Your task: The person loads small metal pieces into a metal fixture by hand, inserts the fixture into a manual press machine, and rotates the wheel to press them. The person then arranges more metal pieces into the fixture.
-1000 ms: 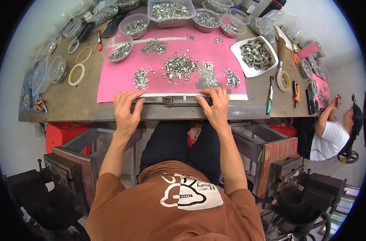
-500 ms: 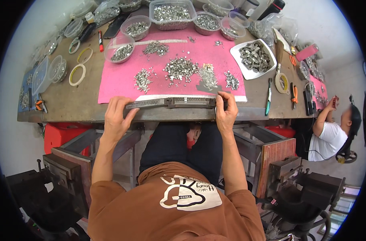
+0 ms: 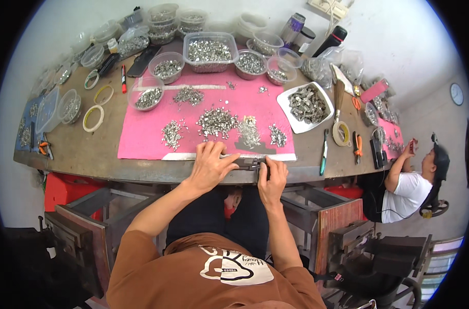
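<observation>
At the near edge of the bench, a dark slotted metal strip (image 3: pixel 248 164) shows between my two hands. My left hand (image 3: pixel 209 167) lies across its left part, with fingers bent over it and the thumb reaching toward the middle. My right hand (image 3: pixel 273 180) pinches the strip's right end, its thumb and forefinger close together. Most of the strip's left part is hidden beneath my left hand. Just beyond my fingers, on a pink mat (image 3: pixel 157 139), lie loose heaps of small silvery metal pieces (image 3: pixel 218 121) and a pile of thin pale pieces (image 3: pixel 250 133).
Beyond the heaps stand clear tubs (image 3: pixel 209 66) of metal pieces. A white dish (image 3: pixel 324 103) of darker parts sits right of the mat. Farther right are tweezers (image 3: pixel 324 154), orange-handled pliers (image 3: pixel 358 148) and a tape roll (image 3: pixel 341 133). Another person (image 3: pixel 412 177) sits at the right.
My left hand has moved rightward, close to my right hand, and now covers much of the strip. The view has shifted, showing more of the bench's far side.
</observation>
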`<state>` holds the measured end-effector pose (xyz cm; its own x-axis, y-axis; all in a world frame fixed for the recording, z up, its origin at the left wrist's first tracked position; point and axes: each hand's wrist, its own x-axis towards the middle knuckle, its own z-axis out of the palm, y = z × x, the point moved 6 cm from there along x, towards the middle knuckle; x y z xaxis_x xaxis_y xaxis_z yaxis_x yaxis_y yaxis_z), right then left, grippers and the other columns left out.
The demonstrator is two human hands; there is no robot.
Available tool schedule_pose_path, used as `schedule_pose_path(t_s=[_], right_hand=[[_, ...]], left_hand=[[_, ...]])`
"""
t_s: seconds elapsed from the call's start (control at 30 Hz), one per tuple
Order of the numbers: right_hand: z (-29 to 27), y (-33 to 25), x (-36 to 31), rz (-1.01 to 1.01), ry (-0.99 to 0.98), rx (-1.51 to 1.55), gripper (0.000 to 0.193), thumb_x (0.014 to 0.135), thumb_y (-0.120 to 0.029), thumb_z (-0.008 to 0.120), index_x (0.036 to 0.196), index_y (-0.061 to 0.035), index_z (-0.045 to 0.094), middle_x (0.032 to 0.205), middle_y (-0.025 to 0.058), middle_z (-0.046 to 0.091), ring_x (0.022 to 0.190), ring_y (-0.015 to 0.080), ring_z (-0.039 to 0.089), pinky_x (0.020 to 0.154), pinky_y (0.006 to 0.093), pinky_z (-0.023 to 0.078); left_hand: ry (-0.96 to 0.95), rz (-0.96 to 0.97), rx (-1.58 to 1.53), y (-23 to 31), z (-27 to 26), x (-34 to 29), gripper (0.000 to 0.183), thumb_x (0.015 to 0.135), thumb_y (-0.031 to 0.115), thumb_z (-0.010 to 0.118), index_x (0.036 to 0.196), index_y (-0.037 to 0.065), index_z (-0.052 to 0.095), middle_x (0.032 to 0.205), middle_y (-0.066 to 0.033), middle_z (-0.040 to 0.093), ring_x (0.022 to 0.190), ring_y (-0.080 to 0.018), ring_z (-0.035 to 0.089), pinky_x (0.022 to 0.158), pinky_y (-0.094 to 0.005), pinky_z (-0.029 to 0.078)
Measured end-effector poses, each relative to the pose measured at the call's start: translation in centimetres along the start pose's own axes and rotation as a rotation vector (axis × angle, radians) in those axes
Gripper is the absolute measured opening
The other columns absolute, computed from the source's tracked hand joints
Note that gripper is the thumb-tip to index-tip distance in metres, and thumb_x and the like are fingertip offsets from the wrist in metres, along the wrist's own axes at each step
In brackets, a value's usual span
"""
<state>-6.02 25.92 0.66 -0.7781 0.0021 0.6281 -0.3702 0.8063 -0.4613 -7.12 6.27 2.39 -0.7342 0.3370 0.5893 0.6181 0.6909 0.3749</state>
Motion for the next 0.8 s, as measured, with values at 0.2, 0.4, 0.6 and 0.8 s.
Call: schedule_pose_path(t_s=[0.2,0.4,0.6,0.8], right_hand=[[-0.2,-0.3,-0.1,0.261,0.042,0.467,0.008,0.092,0.0,0.068,0.099,0.0024,0.072,0.094,0.0127,0.071,0.086,0.0234,0.069,0.08,0.0328,0.053],[-1.4,-0.4,0.8,0.123,-0.112,0.428,0.009,0.091,0.001,0.068,0.098,0.0016,0.073,0.084,0.012,0.071,0.073,0.0233,0.068,0.07,0.0325,0.053],[-0.8,-2.6,3.1,-0.265,-0.287,0.22,0.018,0.085,-0.001,0.073,0.103,-0.0014,0.072,0.078,0.0127,0.068,0.066,0.0264,0.066,0.063,0.0357,0.052],[0.7,0.0,8.6,-0.286,-0.231,0.212,0.02,0.087,0.0,0.072,0.107,-0.0017,0.07,0.082,0.0135,0.069,0.065,0.0257,0.066,0.061,0.0369,0.053]], left_hand=[[0.077,-0.057,0.088,0.3,-0.3,-0.6,0.033,0.083,0.027,0.078,0.115,0.02,0.074,0.104,-0.003,0.056,0.103,-0.0225,0.052,0.096,-0.0485,0.032],[0.101,-0.157,-0.048,1.3,0.0,-1.3,0.033,0.084,0.014,0.076,0.116,0.015,0.068,0.104,-0.0045,0.057,0.104,-0.0225,0.056,0.101,-0.0525,0.028],[0.119,-0.217,0.006,1.8,0.3,-1.7,0.044,0.077,0.008,0.076,0.12,0.015,0.067,0.109,-0.0083,0.054,0.106,-0.0273,0.052,0.1,-0.05,0.029],[0.129,-0.235,-0.003,1.4,0.4,-2.0,0.042,0.077,0.009,0.077,0.118,0.015,0.071,0.111,-0.0085,0.054,0.106,-0.0286,0.051,0.095,-0.0474,0.033]])
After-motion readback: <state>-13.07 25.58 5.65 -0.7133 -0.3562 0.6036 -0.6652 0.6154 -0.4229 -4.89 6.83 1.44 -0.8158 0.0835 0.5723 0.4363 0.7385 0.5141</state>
